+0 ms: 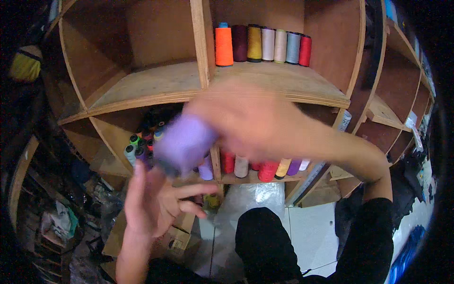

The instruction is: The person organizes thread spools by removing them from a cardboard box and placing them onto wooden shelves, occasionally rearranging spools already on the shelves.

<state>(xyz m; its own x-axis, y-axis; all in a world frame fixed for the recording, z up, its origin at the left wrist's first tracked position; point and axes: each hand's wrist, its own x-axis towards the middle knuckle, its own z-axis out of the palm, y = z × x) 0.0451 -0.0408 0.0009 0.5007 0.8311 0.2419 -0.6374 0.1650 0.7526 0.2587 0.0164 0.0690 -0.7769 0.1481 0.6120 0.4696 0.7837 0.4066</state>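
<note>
A lavender thread spool (pixel 184 142), smeared by motion, is gripped in my right hand (pixel 241 120), which reaches across in front of the wooden shelf. Just below the spool, my left hand (pixel 158 203) has its fingers spread and holds nothing. Whether its fingertips touch the spool's dark lower end cannot be made out. On the upper shelf board behind my right hand stands a row of thread spools, from an orange spool (pixel 223 46) at the left to a red spool (pixel 305 50) at the right. My right hand and forearm hide part of the lower compartments.
The wooden shelf unit (pixel 156 97) spans the front. Its lower left compartment holds many spools, among them a mint spool (pixel 130 154); a grey spool (pixel 241 166) stands lower right. A cardboard box (pixel 179 239) and clear plastic wrap (pixel 255 199) lie below on the tiled floor (pixel 312 232).
</note>
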